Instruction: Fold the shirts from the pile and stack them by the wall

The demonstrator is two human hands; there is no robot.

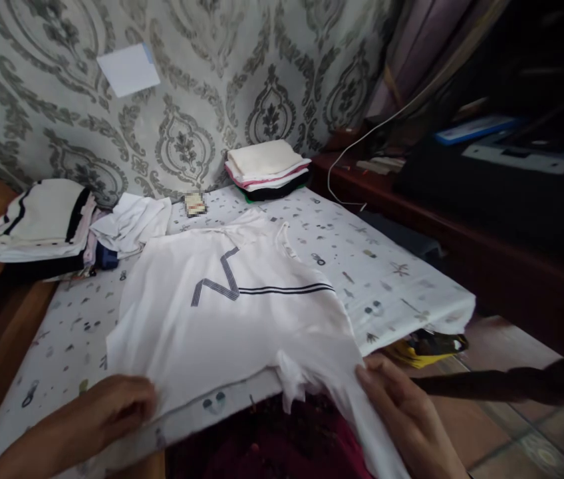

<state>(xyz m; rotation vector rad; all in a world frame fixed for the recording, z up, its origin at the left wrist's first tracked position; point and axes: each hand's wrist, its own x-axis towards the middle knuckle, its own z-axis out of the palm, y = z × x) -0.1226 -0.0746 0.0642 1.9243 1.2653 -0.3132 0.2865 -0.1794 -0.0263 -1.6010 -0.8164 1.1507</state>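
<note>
A white shirt [242, 319] with a dark zigzag and two thin dark stripes lies spread over a patterned white sheet [392, 273]. My left hand [130, 402] is closed at the shirt's near left corner, its fingers curled together and slightly blurred. At the near right, my right hand [396, 399] pinches the shirt's edge between thumb and fingers, and a length of white fabric hangs down beside it. The near hem is bunched toward the right.
Folded clothes [47, 216] are stacked at the left, beside a crumpled white cloth [135, 223]. Another folded pile [267, 169] stands by the wall, near a small blurred item [195, 204]. A dark red wooden ledge [441, 226] with a white cable runs along the right.
</note>
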